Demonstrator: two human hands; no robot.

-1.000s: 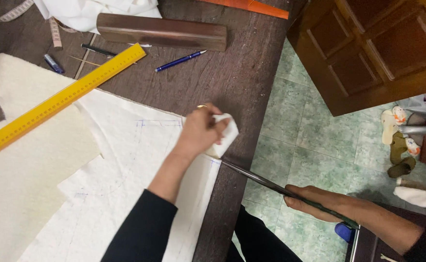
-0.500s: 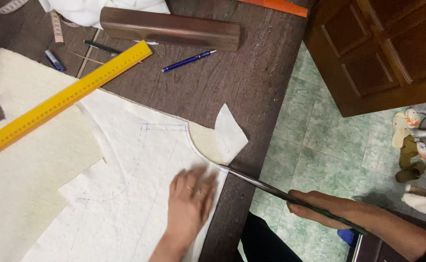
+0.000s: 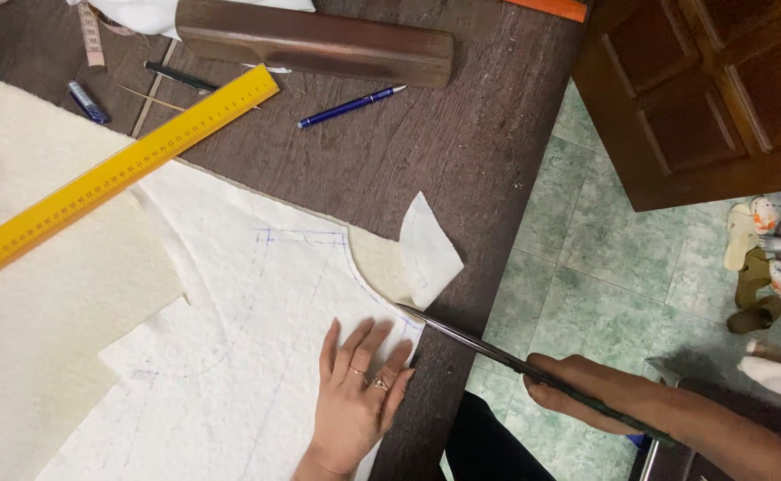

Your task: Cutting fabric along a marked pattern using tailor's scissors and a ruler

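Observation:
White fabric (image 3: 230,356) with blue drawn lines lies on a dark wooden table (image 3: 462,169). My left hand (image 3: 355,401) rests flat on it near the table's front edge, fingers spread, rings on two fingers. My right hand (image 3: 586,392) grips long dark scissors (image 3: 488,346) whose tips sit at the curved cut line in the fabric. A cut flap of white fabric (image 3: 428,251) is folded back beside the curve, showing cream fabric beneath.
A yellow ruler (image 3: 114,174) lies diagonally over cream fabric (image 3: 43,294). A blue pen (image 3: 350,105), a long brown wooden block (image 3: 315,43) and a measuring tape (image 3: 94,36) lie farther back. A wooden cabinet (image 3: 702,98) stands on green floor tiles (image 3: 586,276); sandals (image 3: 756,267) at right.
My left hand let go of the cut flap by the curve and moved down, now pressing flat on the fabric near the table edge. The scissors stay at the cut line.

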